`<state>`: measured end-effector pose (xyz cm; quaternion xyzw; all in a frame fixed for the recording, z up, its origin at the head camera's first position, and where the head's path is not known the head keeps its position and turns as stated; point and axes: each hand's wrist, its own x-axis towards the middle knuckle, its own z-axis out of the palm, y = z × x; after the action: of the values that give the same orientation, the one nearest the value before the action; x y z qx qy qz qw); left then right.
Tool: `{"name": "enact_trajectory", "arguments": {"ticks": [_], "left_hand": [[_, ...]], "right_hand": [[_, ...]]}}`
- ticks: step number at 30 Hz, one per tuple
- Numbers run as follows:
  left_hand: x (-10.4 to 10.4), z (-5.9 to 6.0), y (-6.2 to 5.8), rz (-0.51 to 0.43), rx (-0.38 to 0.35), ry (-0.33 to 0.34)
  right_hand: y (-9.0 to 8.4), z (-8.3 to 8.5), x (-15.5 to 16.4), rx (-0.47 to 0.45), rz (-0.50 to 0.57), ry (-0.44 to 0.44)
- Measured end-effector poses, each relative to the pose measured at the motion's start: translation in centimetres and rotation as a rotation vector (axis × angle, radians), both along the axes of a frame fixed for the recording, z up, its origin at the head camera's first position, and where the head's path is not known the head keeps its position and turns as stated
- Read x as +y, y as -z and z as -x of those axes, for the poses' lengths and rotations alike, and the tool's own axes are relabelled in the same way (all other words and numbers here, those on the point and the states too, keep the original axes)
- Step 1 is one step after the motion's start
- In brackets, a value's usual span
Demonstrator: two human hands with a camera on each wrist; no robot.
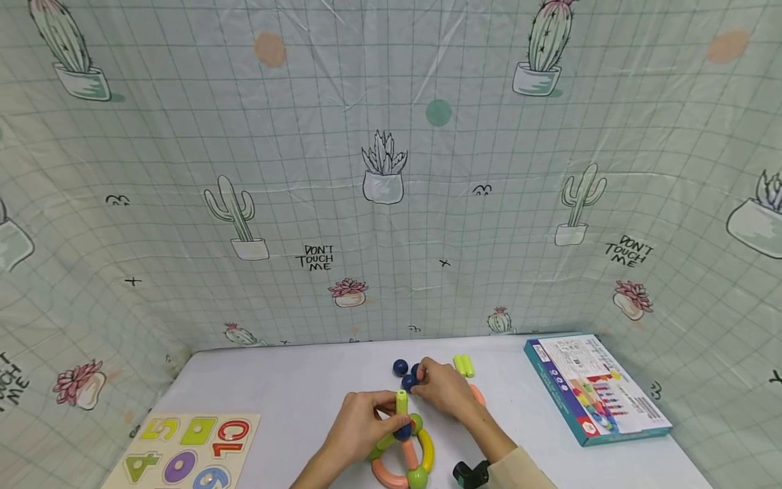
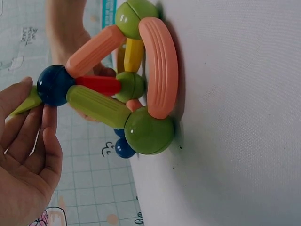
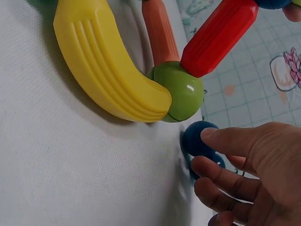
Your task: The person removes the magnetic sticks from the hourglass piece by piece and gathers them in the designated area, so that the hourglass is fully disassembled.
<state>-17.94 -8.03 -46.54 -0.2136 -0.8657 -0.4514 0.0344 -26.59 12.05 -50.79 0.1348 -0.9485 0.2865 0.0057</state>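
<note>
Cactus-print sheeting is hung behind a white table (image 1: 293, 380), on which a toy frame of rods and balls (image 1: 406, 448) is being put together.

The step in hand appears to be adding another joint. The upright green rod (image 1: 401, 402) at the top of the frame is steadied by the left hand (image 1: 360, 424), its fingers curled lightly about it. A dark blue ball (image 1: 408, 382) lying on the table just behind the frame is touched by the right hand (image 1: 442, 388), the fingertips closing on it; whether it is fully pinched cannot be told. A lift of that ball onto the rod's free end would seem to be called for next.

Only from the right wrist is a second blue ball (image 3: 214, 162) seen tucked under the fingers (image 3: 230, 141). A number puzzle (image 1: 186, 448), a box (image 1: 595, 390) and spare green rods (image 1: 463, 365) are shown by the head view alone.
</note>
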Motion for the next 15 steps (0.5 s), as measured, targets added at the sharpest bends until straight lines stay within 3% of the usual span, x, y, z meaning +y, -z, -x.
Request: {"name": "enact_trajectory", "arguments": {"ticks": [6,15], "left_hand": [[-0.2,0.1,0.1,0.012,-0.031,0.001],[-0.6,0.1,0.4,0.022,-0.102,0.050]], "right_hand": [[-0.3,-0.3,0.5,-0.005,0.061,-0.089],[-3.1,-2.8,1.6,-0.208,0.420,-0.402]]}}
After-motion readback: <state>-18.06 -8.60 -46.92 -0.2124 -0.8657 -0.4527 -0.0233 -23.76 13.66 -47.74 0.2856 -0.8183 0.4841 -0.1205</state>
